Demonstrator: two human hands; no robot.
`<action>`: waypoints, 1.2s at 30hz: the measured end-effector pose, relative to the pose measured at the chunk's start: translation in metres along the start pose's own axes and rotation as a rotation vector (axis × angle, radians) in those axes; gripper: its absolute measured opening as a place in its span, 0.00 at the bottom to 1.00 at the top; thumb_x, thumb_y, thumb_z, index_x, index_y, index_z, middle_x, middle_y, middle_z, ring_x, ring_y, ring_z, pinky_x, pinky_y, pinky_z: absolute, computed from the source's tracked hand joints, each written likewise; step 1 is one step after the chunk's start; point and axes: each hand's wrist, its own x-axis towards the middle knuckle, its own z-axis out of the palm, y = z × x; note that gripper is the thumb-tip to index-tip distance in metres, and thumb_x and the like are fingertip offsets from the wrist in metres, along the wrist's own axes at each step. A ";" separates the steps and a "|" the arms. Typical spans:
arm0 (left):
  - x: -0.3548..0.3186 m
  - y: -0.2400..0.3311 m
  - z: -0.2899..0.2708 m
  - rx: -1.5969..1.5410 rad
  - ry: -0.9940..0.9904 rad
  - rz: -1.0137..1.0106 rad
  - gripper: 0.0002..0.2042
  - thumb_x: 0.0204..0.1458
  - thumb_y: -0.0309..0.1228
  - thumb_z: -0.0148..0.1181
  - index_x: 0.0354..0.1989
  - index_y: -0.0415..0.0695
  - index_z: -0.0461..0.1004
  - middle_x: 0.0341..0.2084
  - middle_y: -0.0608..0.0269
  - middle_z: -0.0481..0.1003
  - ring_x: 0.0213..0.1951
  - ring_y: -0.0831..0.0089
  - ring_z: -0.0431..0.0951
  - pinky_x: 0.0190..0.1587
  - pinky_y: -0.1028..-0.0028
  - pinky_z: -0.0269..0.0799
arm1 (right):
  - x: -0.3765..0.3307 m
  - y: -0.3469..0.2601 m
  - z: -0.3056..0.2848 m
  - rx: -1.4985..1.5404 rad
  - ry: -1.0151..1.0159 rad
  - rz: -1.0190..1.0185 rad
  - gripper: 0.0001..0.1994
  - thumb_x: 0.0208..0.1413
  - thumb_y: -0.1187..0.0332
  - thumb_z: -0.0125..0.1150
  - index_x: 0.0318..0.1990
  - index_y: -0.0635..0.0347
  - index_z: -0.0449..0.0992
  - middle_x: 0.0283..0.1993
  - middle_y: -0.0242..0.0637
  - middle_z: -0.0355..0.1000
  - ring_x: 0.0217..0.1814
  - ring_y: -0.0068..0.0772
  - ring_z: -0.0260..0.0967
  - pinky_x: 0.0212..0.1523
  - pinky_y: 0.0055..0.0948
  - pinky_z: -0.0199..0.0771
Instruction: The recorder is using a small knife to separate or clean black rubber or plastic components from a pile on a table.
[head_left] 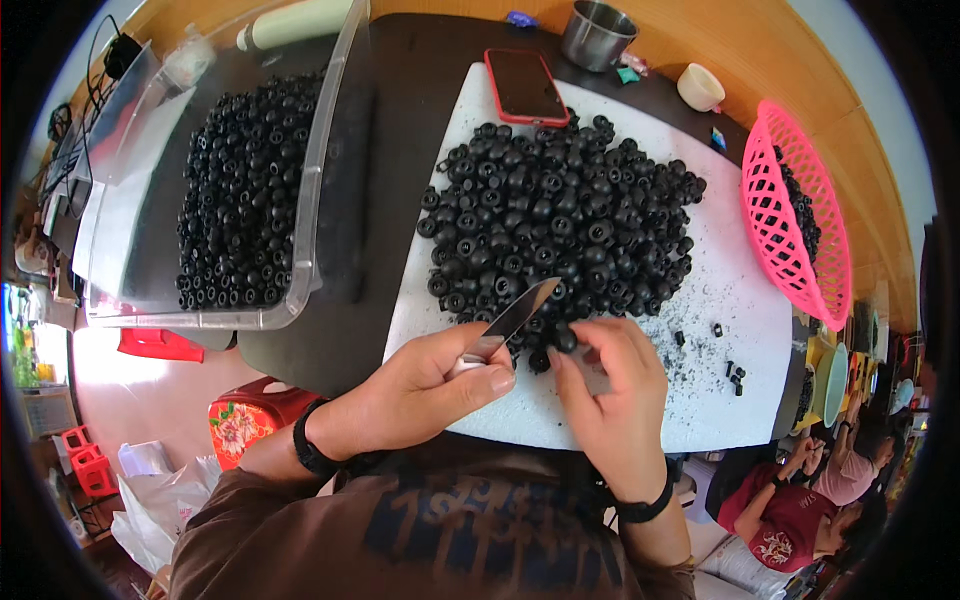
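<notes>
My left hand [425, 385] is closed round the pale handle of a knife [526, 308], whose blade slants up and to the right over the near edge of a heap. That heap [560, 215] is made of small black round parts with holes in them, spread on a white foam board [720, 415]. Thumb and fingers of my right hand [622, 385] pinch one black round part [565, 340], just right of the blade. Black crumbs and several small cut-off stubs [735, 375] lie on the board to the right.
At the left stands a clear plastic bin [305, 235] with more black parts. A pink mesh basket [765, 225] tilts at the right. Behind the heap are a red-cased phone [526, 85], a metal cup [597, 38] and a small cream cup [700, 88]. Other people sit at the lower right.
</notes>
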 end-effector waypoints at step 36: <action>0.022 0.009 0.061 0.771 -0.108 0.471 0.04 0.42 0.23 0.58 0.26 0.40 0.69 0.20 0.59 0.70 0.22 0.63 0.73 0.23 0.72 0.67 | -0.066 -0.002 -0.038 1.185 0.164 0.316 0.16 0.46 0.82 0.58 0.43 0.67 0.62 0.40 0.45 0.65 0.39 0.23 0.64 0.43 0.22 0.65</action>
